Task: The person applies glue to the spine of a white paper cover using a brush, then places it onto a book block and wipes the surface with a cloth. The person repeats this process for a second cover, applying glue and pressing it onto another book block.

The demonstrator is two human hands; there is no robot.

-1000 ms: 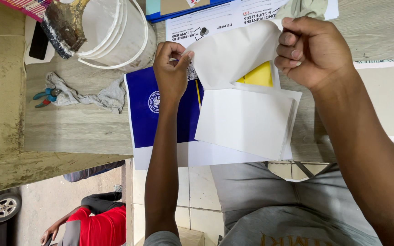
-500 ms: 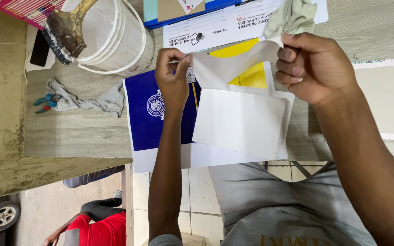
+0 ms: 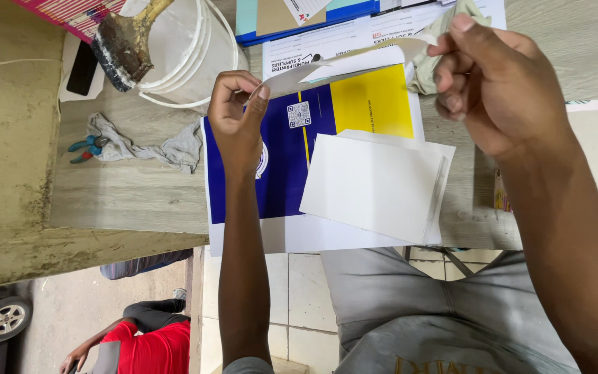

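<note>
Evidently both hands (image 3: 240,114) (image 3: 493,83) pinch opposite edges of what seems one white sheet (image 3: 354,64) above the table (image 3: 133,201).

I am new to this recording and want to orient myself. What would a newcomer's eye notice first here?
Both hands are raised over the table: the left hand and right hand pinch a white sheet between them. Below lies a blue and yellow cover with a stack of white cards on it. A white bucket stands at upper left.

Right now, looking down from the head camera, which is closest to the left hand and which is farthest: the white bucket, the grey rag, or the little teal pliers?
1. White bucket: just beside the left hand, up at the table's far side.
2. Grey rag: farther out, lying crumpled on the table.
3. Teal pliers: farthest, at the rag's outer end.
</note>
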